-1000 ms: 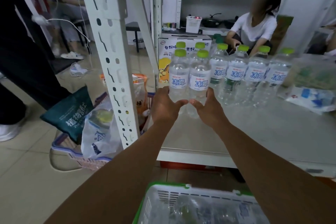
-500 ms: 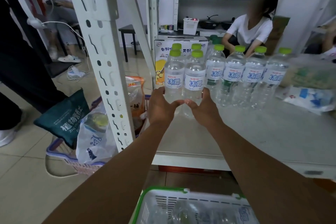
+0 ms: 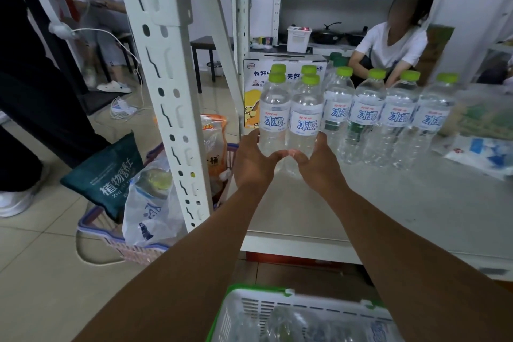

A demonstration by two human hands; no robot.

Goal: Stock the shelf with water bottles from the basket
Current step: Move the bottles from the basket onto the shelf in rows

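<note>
At 9 o'clock rises the white perforated steel upright (image 3: 163, 91) of the shelf unit. The pair in hand sits just inside it, likely to fill the row from its end.

The left hand (image 3: 254, 164) curls its grip round the lower body of a clear plastic water bottle with a lime-green cap and blue-and-white label (image 3: 274, 116). The hold is low, so the label faces out. A matching second bottle (image 3: 305, 122) touches it at 3 o'clock, gripped the same way by the right hand (image 3: 316, 168). Pressed together, the two handle as one block.

The hands hide both bases, so it cannot be told whether they rest on the grey shelf board (image 3: 388, 203).

Further toward 3 o'clock a row of four like bottles (image 3: 399, 116) stands with labels forward, the nearest just beside the pair.

At 6 o'clock the white plastic basket with a green rim (image 3: 305, 302) holds more bottles, close for reaching.
</note>
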